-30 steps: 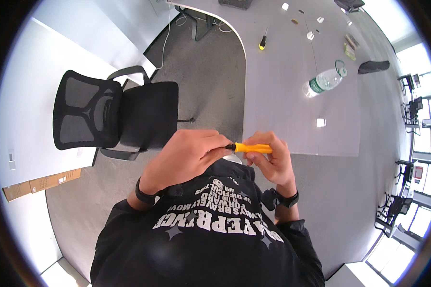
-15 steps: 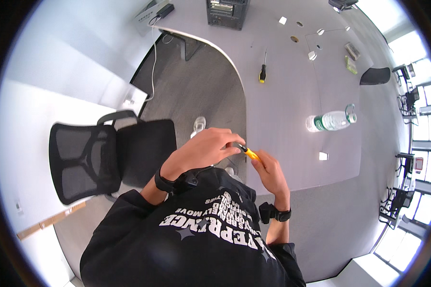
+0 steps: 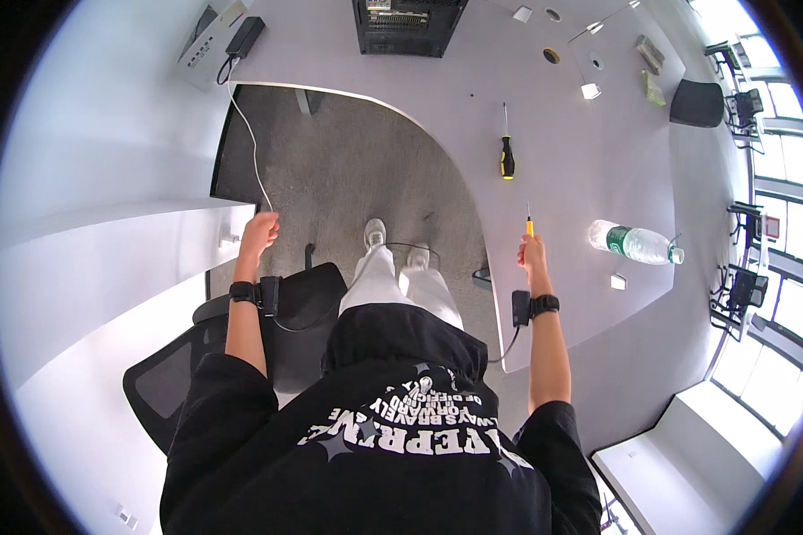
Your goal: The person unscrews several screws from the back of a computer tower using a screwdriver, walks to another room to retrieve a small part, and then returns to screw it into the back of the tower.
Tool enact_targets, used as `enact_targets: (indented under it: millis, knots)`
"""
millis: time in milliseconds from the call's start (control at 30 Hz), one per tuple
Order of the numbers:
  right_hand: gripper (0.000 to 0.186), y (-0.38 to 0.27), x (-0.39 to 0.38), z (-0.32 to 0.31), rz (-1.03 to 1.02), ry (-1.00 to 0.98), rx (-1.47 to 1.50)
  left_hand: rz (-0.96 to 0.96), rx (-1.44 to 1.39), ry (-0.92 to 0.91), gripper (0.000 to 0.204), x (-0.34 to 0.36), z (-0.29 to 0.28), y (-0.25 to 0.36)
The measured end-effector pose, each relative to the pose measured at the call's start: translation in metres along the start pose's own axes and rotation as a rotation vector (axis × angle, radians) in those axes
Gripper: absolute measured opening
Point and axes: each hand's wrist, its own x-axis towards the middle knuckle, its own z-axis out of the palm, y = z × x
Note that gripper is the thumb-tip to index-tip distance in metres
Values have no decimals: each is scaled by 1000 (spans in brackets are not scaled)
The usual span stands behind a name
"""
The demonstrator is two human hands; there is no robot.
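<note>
My right hand (image 3: 533, 253), closed, grips the yellow handle of a small screwdriver (image 3: 530, 226) over the table's left part. Its thin shaft points away from me. Out to the left, my left hand (image 3: 260, 234) is closed near a white ledge; whatever may be inside the curled fingers is hidden. A larger black-and-yellow screwdriver (image 3: 507, 159) lies farther off on the grey table (image 3: 580, 169), shaft pointing away. To the right of my right hand is a clear plastic bottle (image 3: 638, 242) with a green label.
A dark computer case (image 3: 408, 25) sits at the table's far end. A black power adapter (image 3: 245, 37) with a white cable (image 3: 257, 152) is at far left. The black office chair (image 3: 302, 312) is on my left. Table cutouts (image 3: 551, 56) lie farther right.
My hands were together around the small screwdriver and have moved apart. The left hand went far left, empty of the tool; the right carried the screwdriver right and farther forward. The view has also shifted.
</note>
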Motion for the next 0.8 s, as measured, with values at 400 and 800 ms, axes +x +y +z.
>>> enact_targets:
  millis: [400,800]
  knots:
    - [31,-34,72,43,-400,507,-421,-593,-647,43,33,-13,-38,-106]
    - [27,-19,41,39,-548,412,142,-413,-319,-151,40,18,29,47]
